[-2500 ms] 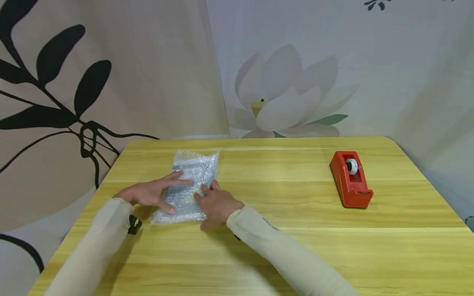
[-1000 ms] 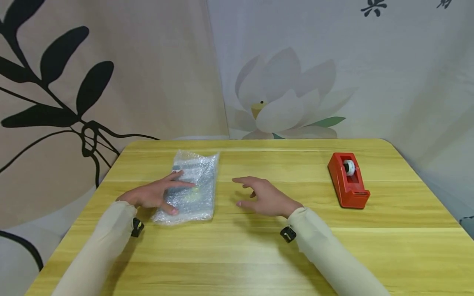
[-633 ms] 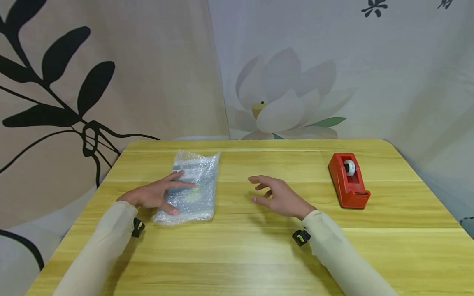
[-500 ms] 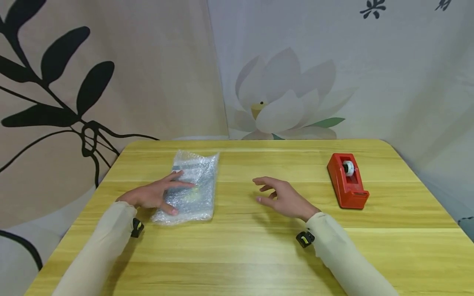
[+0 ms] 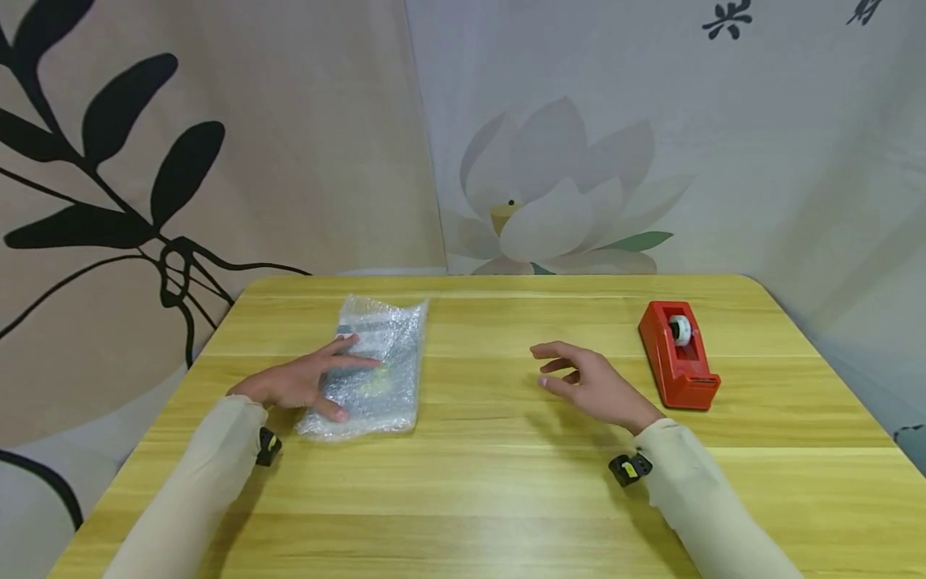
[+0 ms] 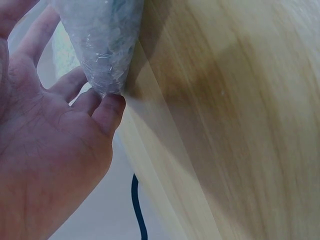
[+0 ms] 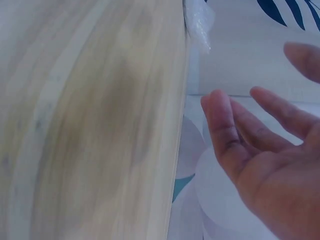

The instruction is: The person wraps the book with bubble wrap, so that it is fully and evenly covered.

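A flat packet in clear bubble wrap (image 5: 394, 386) lies on the left half of the table, with a grey and white item inside. My left hand (image 5: 300, 379) rests on its left side with fingers and thumb spread. In the left wrist view the palm (image 6: 55, 145) faces the camera, and the lower fingers touch the bubble wrap (image 6: 105, 50) at its corner. Over the table right of centre hovers my right hand (image 5: 596, 386), fingers loosely bent and holding nothing. Nearest to it stands a red tape dispenser (image 5: 680, 366) with a small white tape roll (image 5: 680, 330).
The wooden table (image 5: 477, 482) has rounded far corners. Behind it hangs a cloth backdrop (image 5: 325, 145) printed with dark leaves and a pale lotus. Each sleeved wrist carries a small black camera, such as the right wrist camera (image 5: 629, 468).
My right hand has left the bubble-wrapped packet and moved right across the table toward the tape dispenser. My left hand has stayed on the packet.
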`<state>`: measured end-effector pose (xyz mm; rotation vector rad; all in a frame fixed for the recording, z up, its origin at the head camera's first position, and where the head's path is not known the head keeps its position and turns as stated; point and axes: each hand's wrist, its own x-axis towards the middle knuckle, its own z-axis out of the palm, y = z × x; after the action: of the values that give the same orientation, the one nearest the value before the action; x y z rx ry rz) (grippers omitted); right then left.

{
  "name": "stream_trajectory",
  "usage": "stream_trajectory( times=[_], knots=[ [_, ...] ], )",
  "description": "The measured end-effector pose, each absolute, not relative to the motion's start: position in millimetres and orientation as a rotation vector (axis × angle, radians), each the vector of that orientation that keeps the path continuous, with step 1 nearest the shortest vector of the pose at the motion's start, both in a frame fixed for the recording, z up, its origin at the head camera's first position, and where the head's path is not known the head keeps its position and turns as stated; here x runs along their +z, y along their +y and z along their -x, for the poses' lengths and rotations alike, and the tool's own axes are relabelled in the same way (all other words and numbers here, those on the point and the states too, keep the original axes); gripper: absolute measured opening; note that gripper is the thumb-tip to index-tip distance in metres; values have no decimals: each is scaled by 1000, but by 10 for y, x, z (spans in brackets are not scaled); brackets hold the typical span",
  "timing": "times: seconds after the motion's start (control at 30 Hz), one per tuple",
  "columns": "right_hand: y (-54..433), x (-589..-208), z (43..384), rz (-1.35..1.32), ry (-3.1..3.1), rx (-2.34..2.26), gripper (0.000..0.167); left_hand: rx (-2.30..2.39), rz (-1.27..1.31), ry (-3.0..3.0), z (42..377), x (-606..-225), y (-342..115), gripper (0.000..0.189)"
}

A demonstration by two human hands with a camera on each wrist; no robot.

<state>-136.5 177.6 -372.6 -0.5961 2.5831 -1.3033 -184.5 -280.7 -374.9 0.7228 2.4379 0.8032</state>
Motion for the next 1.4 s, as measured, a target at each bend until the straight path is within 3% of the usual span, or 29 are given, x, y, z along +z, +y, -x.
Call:
stream_trajectory(
  times=[0.6,1.4],
  knots=[
    [2156,-3669,1301,329,2756,-1533,33,802,-721,2437,1858,-3748,-2803,86],
    [3049,-3562,1022,153,2930,-1387,39,802,-710,2452,1850,-3761,-2805,86]
  ],
)
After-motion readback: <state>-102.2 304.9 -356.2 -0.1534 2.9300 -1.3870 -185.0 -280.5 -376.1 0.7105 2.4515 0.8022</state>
